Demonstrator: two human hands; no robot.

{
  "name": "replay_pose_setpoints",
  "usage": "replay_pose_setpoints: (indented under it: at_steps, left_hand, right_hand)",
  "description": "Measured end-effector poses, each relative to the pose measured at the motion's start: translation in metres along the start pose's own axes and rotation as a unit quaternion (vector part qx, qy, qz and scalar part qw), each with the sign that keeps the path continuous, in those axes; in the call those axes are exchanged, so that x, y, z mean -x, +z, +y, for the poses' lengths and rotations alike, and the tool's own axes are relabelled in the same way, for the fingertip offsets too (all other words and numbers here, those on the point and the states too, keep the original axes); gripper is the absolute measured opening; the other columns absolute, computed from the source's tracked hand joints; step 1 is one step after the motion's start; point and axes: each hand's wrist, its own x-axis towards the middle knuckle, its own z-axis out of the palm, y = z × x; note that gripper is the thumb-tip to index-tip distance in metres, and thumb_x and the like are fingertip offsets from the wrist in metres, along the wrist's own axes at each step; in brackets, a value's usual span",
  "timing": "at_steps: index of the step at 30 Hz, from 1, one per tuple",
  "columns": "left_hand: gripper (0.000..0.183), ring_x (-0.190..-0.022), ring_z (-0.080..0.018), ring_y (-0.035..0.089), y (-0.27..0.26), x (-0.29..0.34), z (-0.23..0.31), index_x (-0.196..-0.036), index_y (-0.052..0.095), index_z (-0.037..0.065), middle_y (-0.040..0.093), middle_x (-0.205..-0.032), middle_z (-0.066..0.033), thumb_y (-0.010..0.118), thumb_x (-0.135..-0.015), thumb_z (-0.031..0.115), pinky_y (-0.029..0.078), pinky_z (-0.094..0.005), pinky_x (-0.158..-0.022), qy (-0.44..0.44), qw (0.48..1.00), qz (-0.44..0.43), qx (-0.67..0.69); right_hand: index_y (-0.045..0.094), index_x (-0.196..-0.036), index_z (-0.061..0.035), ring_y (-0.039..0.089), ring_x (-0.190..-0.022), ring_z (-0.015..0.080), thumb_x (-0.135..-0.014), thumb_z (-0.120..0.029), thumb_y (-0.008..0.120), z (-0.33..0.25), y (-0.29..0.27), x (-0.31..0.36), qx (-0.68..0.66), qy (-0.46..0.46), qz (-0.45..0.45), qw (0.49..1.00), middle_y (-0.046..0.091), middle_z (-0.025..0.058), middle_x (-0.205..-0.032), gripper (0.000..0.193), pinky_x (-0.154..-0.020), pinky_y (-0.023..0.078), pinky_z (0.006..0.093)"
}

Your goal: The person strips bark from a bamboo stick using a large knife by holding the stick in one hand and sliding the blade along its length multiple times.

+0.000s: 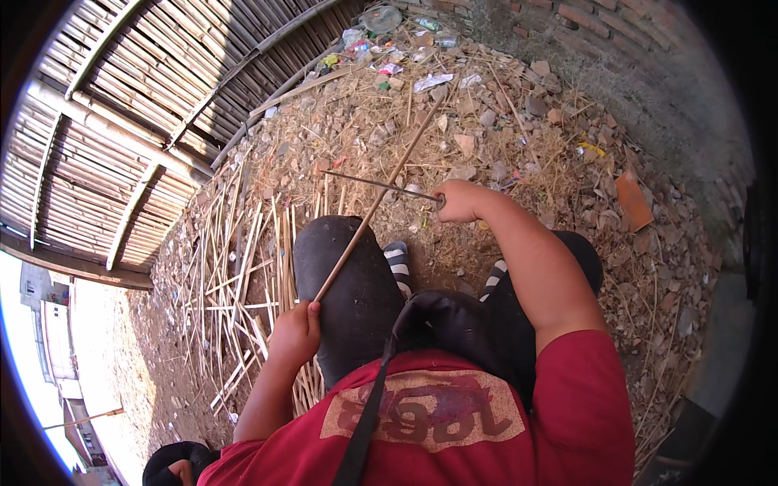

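Note:
My left hand [294, 332] is closed round the lower end of a long brown bamboo stick [356, 235]. The stick slants up and away over my left knee toward the ground ahead. In my right hand [462, 201], in front of my right knee, is a long, thin, dark knife [369, 181], seen nearly edge-on. Its blade points left and crosses the stick about midway; whether the two touch I cannot tell. The fingers of my right hand wrap round the handle and hide most of it.
Split bamboo sticks [243, 283] lie heaped left of my legs. Rubble, dry straw and litter cover the ground ahead, with a broken orange brick [633, 201] at right. A bamboo slat wall [121, 121] stands left, a brick wall [673, 89] right. Someone in dark clothing [166, 463] is partly visible lower left.

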Motion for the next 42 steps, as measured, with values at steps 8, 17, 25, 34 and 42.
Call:
replay_pose_setpoints:
  at_steps: [8,17,25,34,42]
  left_hand:
    - [0.038,-0.074,-0.0502,0.061,0.004,0.007,0.001,-0.086,0.058,0.001,0.064,-0.076,-0.0277,0.044,-0.106,0.03,0.046,-0.0578,-0.067,0.007,0.999,0.026,-0.027]
    - [0.037,-0.071,-0.0492,0.061,0.003,0.008,-0.002,-0.083,0.056,0.001,0.062,-0.072,-0.0275,0.048,-0.105,0.029,0.046,-0.058,-0.064,-0.001,0.998,0.046,-0.04]
    - [0.036,-0.073,-0.0493,0.062,-0.002,0.009,0.013,-0.086,0.057,0.001,0.063,-0.074,-0.0266,0.047,-0.105,0.03,0.047,-0.0578,-0.066,-0.021,0.998,0.02,-0.052]
    - [0.038,-0.075,-0.0502,0.061,-0.001,0.0,0.005,-0.087,0.057,0.001,0.064,-0.075,-0.027,0.044,-0.106,0.032,0.046,-0.0589,-0.068,-0.009,0.999,0.014,-0.046]
    - [0.04,-0.075,-0.0507,0.061,-0.001,-0.002,0.008,-0.087,0.056,0.0,0.063,-0.075,-0.0282,0.044,-0.105,0.033,0.046,-0.0594,-0.069,0.003,0.999,0.012,-0.037]
  right_hand:
    - [0.072,-0.104,-0.0065,0.068,-0.086,0.0356,-0.068,-0.021,0.068,-0.033,0.011,0.003,0.04,-0.081,0.031,0.995,0.071,0.0191,-0.09,0.039,-0.076,0.053,0.0425]
    - [0.072,-0.113,-0.0053,0.069,-0.097,0.0356,-0.071,-0.017,0.068,-0.053,-0.001,0.017,0.055,-0.044,0.035,0.997,0.072,0.0208,-0.103,0.044,-0.084,0.055,0.043]
    - [0.072,-0.11,-0.0064,0.068,-0.097,0.0365,-0.072,-0.017,0.067,-0.022,-0.002,0.014,-0.015,0.004,0.101,0.995,0.071,0.0201,-0.102,0.04,-0.085,0.054,0.0435]
    - [0.073,-0.108,-0.0067,0.068,-0.095,0.0375,-0.073,-0.015,0.063,-0.031,0.009,0.003,0.024,-0.042,0.065,0.997,0.071,0.0195,-0.098,0.038,-0.083,0.055,0.0459]
    - [0.072,-0.11,-0.0074,0.069,-0.097,0.0356,-0.072,-0.014,0.062,-0.019,0.005,0.007,0.027,0.001,0.049,0.998,0.071,0.0195,-0.101,0.04,-0.085,0.055,0.0444]
